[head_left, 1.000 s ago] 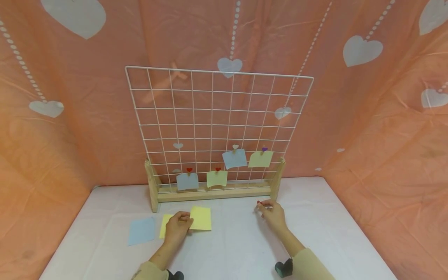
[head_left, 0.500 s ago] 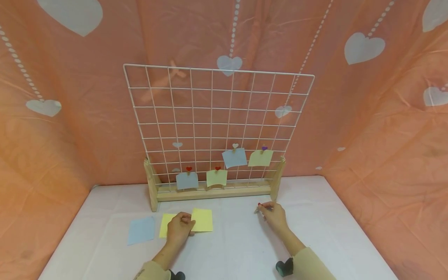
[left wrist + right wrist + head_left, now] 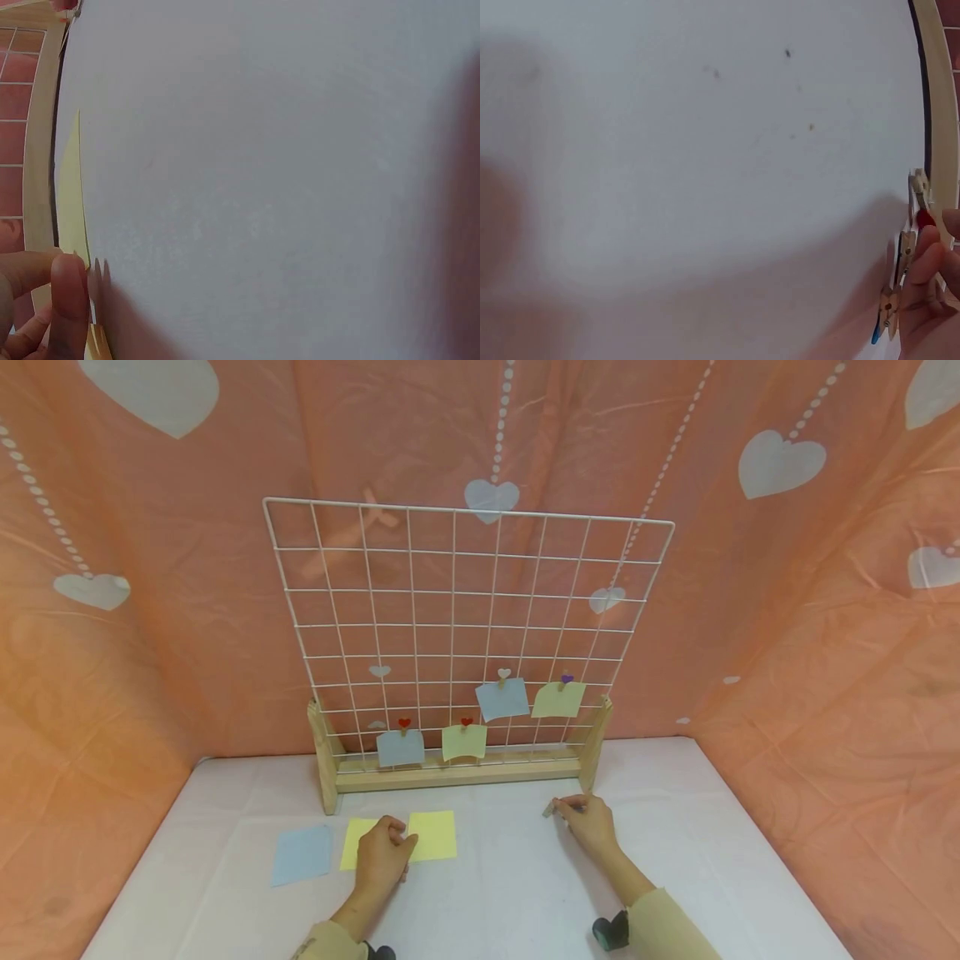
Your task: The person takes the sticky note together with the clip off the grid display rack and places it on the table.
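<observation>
My left hand [image 3: 384, 853] pinches the left edge of a yellow sticky note [image 3: 435, 836] between thumb and fingertips, low over the table. In the left wrist view that note [image 3: 73, 199] shows nearly edge-on. Another yellow note [image 3: 355, 847] lies partly hidden under the left hand. My right hand [image 3: 590, 825] pinches a small wooden clothespin [image 3: 549, 810] in front of the rack's right foot. The right wrist view shows this clothespin [image 3: 920, 184] with a red piece at the fingertips. Two more clothespins, one [image 3: 907, 251] above a blue-tipped one [image 3: 887, 309], lie beside the fingers.
A white wire grid [image 3: 453, 572] stands in a wooden base [image 3: 465, 775] behind the hands. Blue and yellow-green notes hang low on it, such as one blue note [image 3: 502, 700], under heart-topped clips. A loose blue note [image 3: 302, 856] lies at left on the white-covered table [image 3: 510, 893].
The yellow note in my left hand has turned slightly and come down a little. In my right fingers the clothespin has turned, and its red heart no longer shows in the head view.
</observation>
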A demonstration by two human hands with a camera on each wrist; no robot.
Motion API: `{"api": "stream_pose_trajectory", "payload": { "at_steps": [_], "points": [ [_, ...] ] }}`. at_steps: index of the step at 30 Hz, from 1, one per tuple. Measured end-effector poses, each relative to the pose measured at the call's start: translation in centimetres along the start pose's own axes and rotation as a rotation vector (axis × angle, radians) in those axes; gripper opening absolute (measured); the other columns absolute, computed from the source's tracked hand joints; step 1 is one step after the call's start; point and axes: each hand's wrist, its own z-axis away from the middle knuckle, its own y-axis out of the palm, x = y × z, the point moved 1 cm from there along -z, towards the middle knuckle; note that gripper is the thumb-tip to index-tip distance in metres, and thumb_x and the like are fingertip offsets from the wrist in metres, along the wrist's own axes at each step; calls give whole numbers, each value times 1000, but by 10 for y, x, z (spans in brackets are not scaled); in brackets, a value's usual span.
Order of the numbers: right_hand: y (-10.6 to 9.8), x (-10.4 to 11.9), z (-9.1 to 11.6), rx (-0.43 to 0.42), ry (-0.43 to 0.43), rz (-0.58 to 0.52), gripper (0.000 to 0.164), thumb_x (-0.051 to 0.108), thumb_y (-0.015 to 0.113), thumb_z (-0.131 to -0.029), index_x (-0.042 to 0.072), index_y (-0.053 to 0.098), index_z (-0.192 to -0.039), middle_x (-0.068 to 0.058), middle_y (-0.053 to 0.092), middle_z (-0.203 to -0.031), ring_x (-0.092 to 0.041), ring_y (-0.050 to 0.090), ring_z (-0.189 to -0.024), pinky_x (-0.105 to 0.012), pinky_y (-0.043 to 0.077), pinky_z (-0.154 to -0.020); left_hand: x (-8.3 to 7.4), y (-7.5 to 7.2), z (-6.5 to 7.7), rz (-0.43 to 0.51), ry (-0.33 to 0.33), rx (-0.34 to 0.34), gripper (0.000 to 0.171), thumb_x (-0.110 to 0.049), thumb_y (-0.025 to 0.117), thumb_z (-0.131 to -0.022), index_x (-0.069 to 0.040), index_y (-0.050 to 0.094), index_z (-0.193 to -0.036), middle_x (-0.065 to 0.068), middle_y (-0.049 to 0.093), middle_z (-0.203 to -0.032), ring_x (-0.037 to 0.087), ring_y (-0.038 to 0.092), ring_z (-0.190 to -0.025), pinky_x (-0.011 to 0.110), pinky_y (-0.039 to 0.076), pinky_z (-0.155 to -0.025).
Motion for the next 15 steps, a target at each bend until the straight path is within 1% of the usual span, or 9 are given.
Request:
{"api": "stream_pose_trajectory", "payload": {
  "at_steps": [2,4,7,11,14,15],
  "points": [
    [1,1,0,7,6,-11,22,12,66,-87,-6,70,-98,-9,68,-71,-7,53,-49,-21,45,-48,0,-2,0,-9,8,-7,18,-1,67,-82,8,57,-93,4,59,-63,2,44,-33,22,41,-34],
    [1,1,0,4,5,-21,22,11,66,-87,-7,69,-100,-11,69,-73,-7,54,-49,-21,45,-48,0,-2,0,-6,6,-11,17,-2,67,-83,8,57,-93,4,59,-63,2,45,-32,22,42,-34],
    [0,2,0,-5,2,-39,23,10,66,-87,-8,69,-101,-16,70,-83,-7,55,-50,-21,46,-48,-2,-3,-2,2,-7,-33,16,-3,68,-83,7,59,-91,4,59,-64,3,45,-33,22,42,-35],
    [-3,4,0,-11,-4,-61,21,9,65,-87,-7,68,-102,-20,69,-92,-9,56,-50,-20,45,-47,-7,-6,-6,-29,5,-83,15,-6,69,-83,5,62,-89,5,61,-65,5,48,-42,22,43,-45],
    [-5,6,-3,-13,8,-71,21,10,64,-88,-5,69,-102,-21,69,-93,-9,56,-50,-20,44,-46,-13,-9,-10,-51,27,-108,15,-9,70,-83,3,64,-89,5,62,-67,7,49,-50,22,41,-51],
    [-6,7,-4,-15,10,-66,21,11,64,-88,-5,69,-102,-20,69,-93,-9,56,-50,-20,44,-47,-16,-9,-12,-49,31,-110,14,-9,70,-83,3,65,-89,5,63,-67,7,50,-52,22,41,-51]
  ]
}}
